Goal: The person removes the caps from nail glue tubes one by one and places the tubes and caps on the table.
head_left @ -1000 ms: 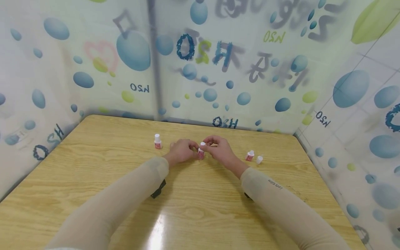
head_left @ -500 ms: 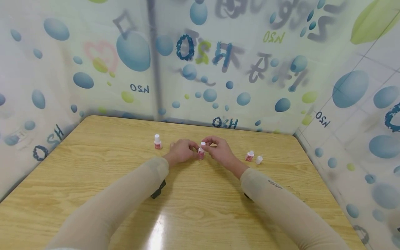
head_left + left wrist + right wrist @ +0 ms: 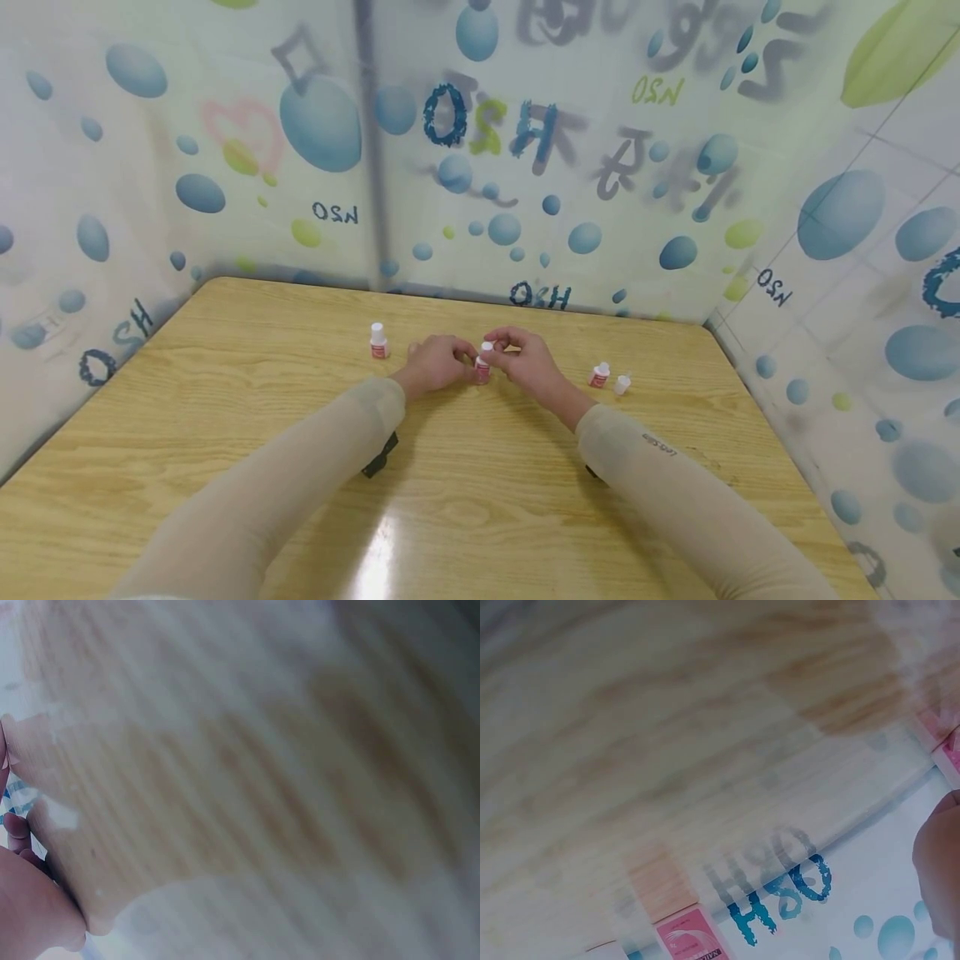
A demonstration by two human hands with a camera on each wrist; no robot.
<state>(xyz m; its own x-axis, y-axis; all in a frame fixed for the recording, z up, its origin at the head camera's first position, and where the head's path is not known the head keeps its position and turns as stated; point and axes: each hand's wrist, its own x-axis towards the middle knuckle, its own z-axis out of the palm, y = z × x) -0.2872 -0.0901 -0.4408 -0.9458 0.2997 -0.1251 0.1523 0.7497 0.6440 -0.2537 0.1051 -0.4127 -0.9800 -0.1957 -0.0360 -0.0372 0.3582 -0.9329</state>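
Near the middle of the table's far half stands a small bottle (image 3: 482, 372) with a pink-red label and white cap (image 3: 487, 346). My left hand (image 3: 437, 362) holds its body from the left. From the right, my right hand (image 3: 529, 362) pinches the cap between thumb and fingers. The left wrist view catches only part of the left hand (image 3: 34, 900) at its left edge. At the right edge of the right wrist view, part of the right hand (image 3: 939, 866) shows beside a pink label.
A capped bottle (image 3: 378, 342) of the same kind stands to the left. On the right are an uncapped bottle (image 3: 599, 375) and a loose white cap (image 3: 622, 384) beside it. The wooden table (image 3: 465, 500) meets a patterned wall covering (image 3: 480, 200) at the back.
The right thumb and fingertips shift slightly around the cap. Both arms and the other bottles stay in place.
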